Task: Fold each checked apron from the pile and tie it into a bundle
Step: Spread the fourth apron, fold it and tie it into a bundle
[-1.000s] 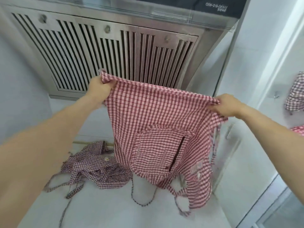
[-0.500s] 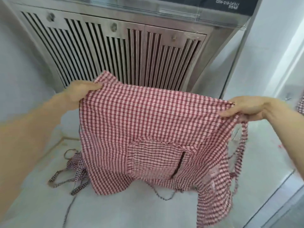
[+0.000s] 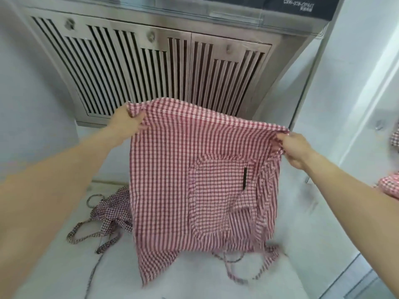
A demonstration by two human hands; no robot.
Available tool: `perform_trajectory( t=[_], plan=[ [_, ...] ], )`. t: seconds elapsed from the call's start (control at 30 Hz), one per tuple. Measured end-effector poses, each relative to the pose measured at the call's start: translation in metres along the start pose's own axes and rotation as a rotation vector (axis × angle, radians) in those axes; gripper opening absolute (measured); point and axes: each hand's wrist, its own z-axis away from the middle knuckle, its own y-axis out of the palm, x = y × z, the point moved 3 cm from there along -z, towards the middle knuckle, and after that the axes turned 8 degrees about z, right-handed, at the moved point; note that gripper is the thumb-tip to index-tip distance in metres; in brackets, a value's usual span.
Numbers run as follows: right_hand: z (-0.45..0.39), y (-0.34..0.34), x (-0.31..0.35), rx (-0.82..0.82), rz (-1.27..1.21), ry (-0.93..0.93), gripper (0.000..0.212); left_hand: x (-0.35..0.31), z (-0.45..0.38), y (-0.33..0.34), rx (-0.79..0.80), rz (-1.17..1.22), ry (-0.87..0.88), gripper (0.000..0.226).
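A red-and-white checked apron hangs spread out in the air above the white counter. My left hand pinches its top left corner and my right hand grips its top right corner. A front pocket with a dark slit faces me on the right half. The apron's ties dangle to the counter at the lower right. A darker checked apron lies crumpled on the counter to the left, partly hidden behind the held one, with its straps trailing toward me.
A steel range hood with slatted vents fills the wall just behind the held apron. More red checked cloth shows at the right edge. White walls close in on the left and right.
The held apron swung from a tilted spread to hanging flatter and straighter. Both hands shifted a little while keeping their corners. The view turned slightly right, bringing the red cloth back in at the right edge.
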Motion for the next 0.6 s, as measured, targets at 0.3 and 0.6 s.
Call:
perform_trajectory(
  t=[0.3, 0.6],
  plan=[
    [0.002, -0.014, 0.002, -0.17, 0.173, -0.28, 0.028, -0.019, 0.022, -0.001, -0.22, -0.097, 0.361, 0.051],
    [0.02, -0.013, -0.056, 0.327, 0.401, 0.11, 0.031, 0.027, 0.044, 0.003, 0.124, -0.301, 0.009, 0.026]
  ],
)
